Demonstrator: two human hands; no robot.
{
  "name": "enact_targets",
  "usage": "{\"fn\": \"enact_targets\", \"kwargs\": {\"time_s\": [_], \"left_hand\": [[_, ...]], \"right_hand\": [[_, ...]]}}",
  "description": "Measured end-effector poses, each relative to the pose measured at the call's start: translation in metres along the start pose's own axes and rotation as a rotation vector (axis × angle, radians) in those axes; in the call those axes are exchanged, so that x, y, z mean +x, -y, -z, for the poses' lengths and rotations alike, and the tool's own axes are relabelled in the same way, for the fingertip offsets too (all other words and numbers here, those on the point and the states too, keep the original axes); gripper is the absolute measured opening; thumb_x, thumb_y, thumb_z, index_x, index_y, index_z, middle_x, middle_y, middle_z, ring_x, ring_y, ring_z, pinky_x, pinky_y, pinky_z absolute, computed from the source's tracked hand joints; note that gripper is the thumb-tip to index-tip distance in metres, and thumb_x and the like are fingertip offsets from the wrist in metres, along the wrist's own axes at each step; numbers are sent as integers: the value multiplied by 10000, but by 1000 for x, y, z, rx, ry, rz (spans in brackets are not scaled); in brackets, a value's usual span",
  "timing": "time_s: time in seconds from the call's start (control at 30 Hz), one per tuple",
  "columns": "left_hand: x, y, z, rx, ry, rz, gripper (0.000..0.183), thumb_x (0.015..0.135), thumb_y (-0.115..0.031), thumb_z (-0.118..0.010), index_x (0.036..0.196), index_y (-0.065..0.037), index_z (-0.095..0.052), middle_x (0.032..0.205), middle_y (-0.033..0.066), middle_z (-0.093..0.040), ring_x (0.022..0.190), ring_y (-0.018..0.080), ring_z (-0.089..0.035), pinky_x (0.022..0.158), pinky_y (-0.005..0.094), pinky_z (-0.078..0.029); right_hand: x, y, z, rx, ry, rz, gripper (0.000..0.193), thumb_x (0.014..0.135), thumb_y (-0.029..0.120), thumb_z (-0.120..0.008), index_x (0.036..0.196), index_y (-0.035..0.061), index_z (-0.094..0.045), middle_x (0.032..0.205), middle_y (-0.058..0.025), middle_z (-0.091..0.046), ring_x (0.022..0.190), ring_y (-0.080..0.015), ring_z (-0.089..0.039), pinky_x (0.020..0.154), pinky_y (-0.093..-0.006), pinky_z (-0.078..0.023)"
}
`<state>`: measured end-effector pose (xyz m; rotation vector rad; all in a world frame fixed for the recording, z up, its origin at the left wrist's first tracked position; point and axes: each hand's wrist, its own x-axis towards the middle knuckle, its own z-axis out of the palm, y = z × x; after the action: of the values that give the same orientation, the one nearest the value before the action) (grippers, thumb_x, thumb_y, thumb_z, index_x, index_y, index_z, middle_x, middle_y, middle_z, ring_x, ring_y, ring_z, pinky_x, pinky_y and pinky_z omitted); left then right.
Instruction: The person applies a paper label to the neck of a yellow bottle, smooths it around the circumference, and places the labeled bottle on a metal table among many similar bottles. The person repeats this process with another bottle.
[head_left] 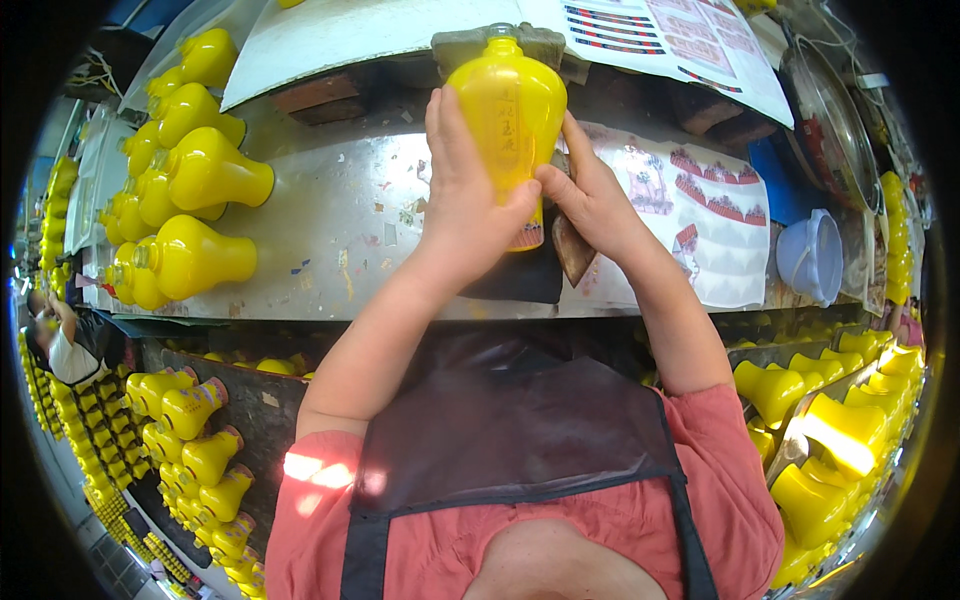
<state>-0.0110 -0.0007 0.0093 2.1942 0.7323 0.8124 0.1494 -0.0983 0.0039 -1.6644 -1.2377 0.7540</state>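
A glossy yellow bottle lies with its neck pointing away from me, against a dark grey padded block. My left hand presses along its left side, fingers stretched toward the shoulder and thumb near the lower body. Over on the right side, my right hand grips the bottle, thumb on its front. A column of characters shows on the body, and a patterned band circles the foot. Beneath my right hand lies a brown wedge-shaped piece, perhaps a scraper. Decal sheets are spread to its right.
Several yellow bottles lie stacked at the left of the metal table. A pale blue bucket stands right. Across the back, a white board rests on bricks. More bottles fill racks below; another person is far left.
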Motion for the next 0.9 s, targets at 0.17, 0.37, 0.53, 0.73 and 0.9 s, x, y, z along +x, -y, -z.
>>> {"fn": "enact_targets", "kwargs": {"time_s": [0.17,0.37,0.53,0.73,0.9], "left_hand": [[0,1,-1,-38,17,3,1181,794,-147,-767,1612,-25,76,1628,345,-74,1516,532,-203,1228,512,-299],[-3,14,7,-264,116,56,1108,897,-224,-696,1642,-41,104,1656,248,-162,1525,409,-264,1230,447,-292],[-11,26,9,-522,68,196,859,1045,-349,-518,1650,-12,-11,1617,251,-328,1467,382,-398,1195,415,-341],[-12,38,0,-310,-15,62,743,1040,-309,-463,1634,21,-163,1525,293,-483,1384,439,-514,1150,432,-401],[-15,42,-3,-647,21,139,715,1060,-299,-439,1646,-2,-158,1567,248,-458,1406,363,-509,1165,408,-391]], "right_hand": [[-4,-2,2,-66,5,17,877,970,353,-616,1645,31,-159,1478,-343,-511,1373,-466,-526,1144,-431,-410],[-7,3,4,-7,20,25,861,984,343,-607,1648,29,-157,1504,-332,-493,1357,-438,-553,1129,-416,-423],[-2,10,-1,82,-19,-103,768,1016,332,-574,1633,48,-216,1424,-316,-572,1284,-422,-612,1081,-412,-460],[-3,11,-8,-36,-59,-34,725,1024,331,-563,1617,46,-259,1377,-311,-608,1265,-430,-623,1073,-415,-464],[-7,5,-2,11,-41,-55,754,1018,311,-564,1633,32,-230,1442,-289,-568,1309,-392,-598,1092,-400,-449]]}}
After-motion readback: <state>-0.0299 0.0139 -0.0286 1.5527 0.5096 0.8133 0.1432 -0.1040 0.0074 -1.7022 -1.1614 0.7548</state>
